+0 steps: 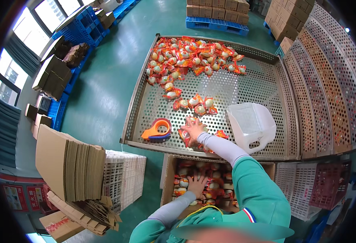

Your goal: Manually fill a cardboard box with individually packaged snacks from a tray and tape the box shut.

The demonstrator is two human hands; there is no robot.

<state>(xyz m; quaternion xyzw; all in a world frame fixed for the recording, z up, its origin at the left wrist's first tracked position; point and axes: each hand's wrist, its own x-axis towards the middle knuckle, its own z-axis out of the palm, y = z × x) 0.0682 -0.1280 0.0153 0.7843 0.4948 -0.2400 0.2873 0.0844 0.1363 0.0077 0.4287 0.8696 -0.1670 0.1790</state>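
In the perforated metal tray [250,88], my right hand [193,130] spreads over a few wrapped eggs near the front edge, its fingers touching their red and clear wrappers. Below the tray stands a cardboard box [167,182] holding rows of wrapped eggs [213,185]. My left hand [197,184] lies with fingers apart on the eggs inside it; whether it grips one cannot be seen. A large pile of wrapped eggs [184,56] fills the tray's far left part, and a small group [199,104] lies nearer. An orange tape dispenser [158,129] rests at the front left.
A cut-open white plastic jug [250,124] lies at the tray's right. Flattened cardboard [74,167] stands at the left beside white plastic crates [126,176]. More crates [299,185] are at the lower right. Perforated metal trays [326,82] lean at the right; blue pallets [217,25] carry boxes behind.
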